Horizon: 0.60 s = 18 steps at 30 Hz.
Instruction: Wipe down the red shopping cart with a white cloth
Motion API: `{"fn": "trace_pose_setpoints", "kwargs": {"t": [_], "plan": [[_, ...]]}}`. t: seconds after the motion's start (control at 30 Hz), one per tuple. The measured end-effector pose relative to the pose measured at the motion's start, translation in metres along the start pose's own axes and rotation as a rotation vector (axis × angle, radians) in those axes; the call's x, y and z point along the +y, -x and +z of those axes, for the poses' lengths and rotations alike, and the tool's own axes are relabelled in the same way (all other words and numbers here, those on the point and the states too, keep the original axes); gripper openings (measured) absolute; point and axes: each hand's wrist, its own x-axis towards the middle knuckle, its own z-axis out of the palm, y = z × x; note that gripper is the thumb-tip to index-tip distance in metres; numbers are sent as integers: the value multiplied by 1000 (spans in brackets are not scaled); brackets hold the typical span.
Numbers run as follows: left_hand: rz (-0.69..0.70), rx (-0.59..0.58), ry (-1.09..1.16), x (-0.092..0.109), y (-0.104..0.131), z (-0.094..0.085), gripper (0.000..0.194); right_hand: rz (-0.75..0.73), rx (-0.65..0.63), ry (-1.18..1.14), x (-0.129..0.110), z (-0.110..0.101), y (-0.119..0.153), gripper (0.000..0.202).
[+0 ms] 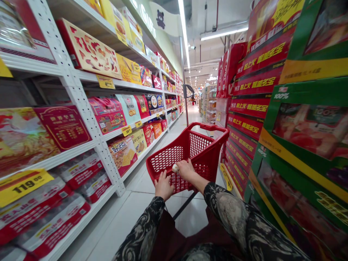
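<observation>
Left hand (pixel 164 185), grip released, fingers spread, is at the near side of a red perforated plastic basket (pixel 206 156); a small whitish wad (pixel 175 168), partly hidden, is grasped by the right hand (pixel 186 170)

The left hand (pixel 164 186), fingers spread, is at the near side of a red basket (pixel 208 159). Beside it, the right hand (pixel 185 170) pinches a small white wad (pixel 175 168). Boxes (pixel 94 54) and packs (pixel 84 163) fill white shelves (pixel 84 108) on the left; red cartons (pixel 252 87) and green boxes (pixel 304 85) are stacked on the right.
</observation>
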Motion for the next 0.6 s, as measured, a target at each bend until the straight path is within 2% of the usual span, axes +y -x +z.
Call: {"fn": "trace_pose_setpoints", "kwargs": {"t": [0.17,0.33,0.47,0.6], "plan": [[1,-22,-14,9,4,-1,44,-33,-23,-6,-3,-1,1,18],[57,-26,-15,4,5,-7,42,14,-19,-4,16,-9,2,21],[44,-28,-3,-2,2,-9,42,47,-9,-8,32,-14,4,23],[31,-52,22,7,3,-8,41,55,-1,4,33,-11,7,24]]}}
